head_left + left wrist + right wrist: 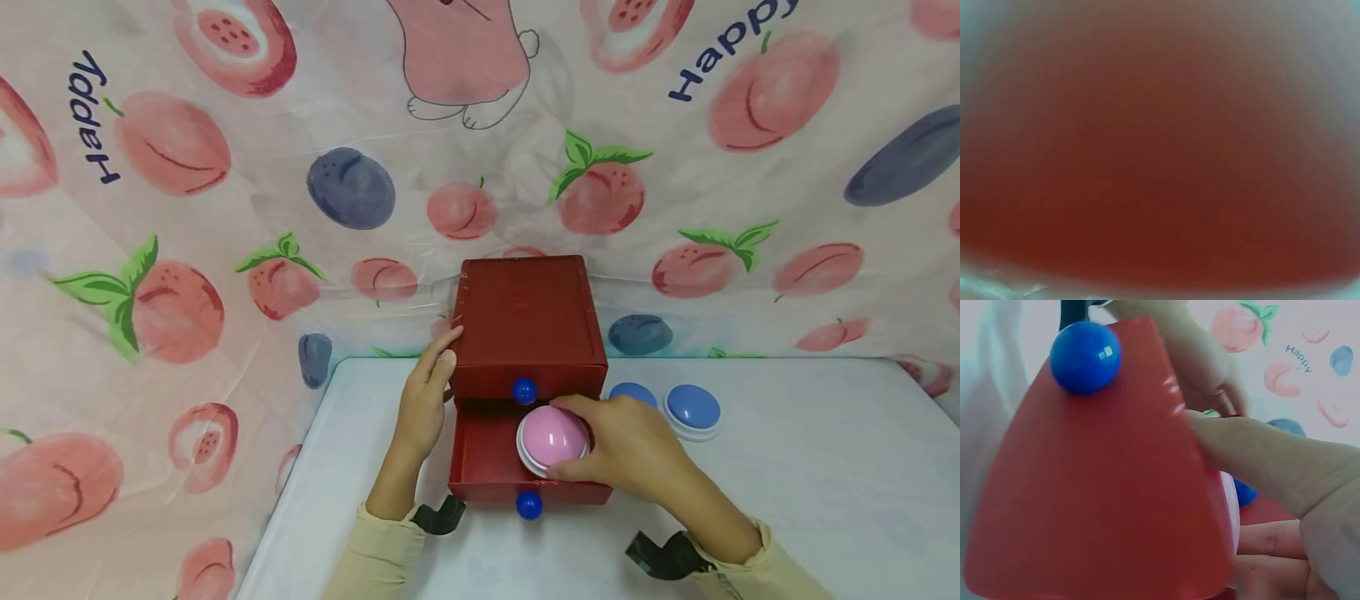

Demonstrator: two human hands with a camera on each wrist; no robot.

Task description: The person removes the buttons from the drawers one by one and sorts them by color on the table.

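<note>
A red two-drawer box (528, 325) stands on the table with its lower drawer (480, 450) pulled out. Inside that drawer, on the right, is a round pink-domed button (553, 435) with a white base. My right hand (637, 442) grips it from the right, thumb at the near side and fingers at the far side. In the right wrist view the drawer front (1104, 487) hides most of the pink button (1230, 506). My left hand (420, 412) rests along the box's left side with fingers extended. Blurred red fills the left wrist view.
Two blue-topped round buttons with white bases stand right of the box; the nearer-to-view one (693, 408) shows whole, the other (633, 393) is partly behind my right hand. Blue knobs (529, 505) stick out from both drawers. A fruit-print cloth (480, 150) hangs behind the white table (810, 467).
</note>
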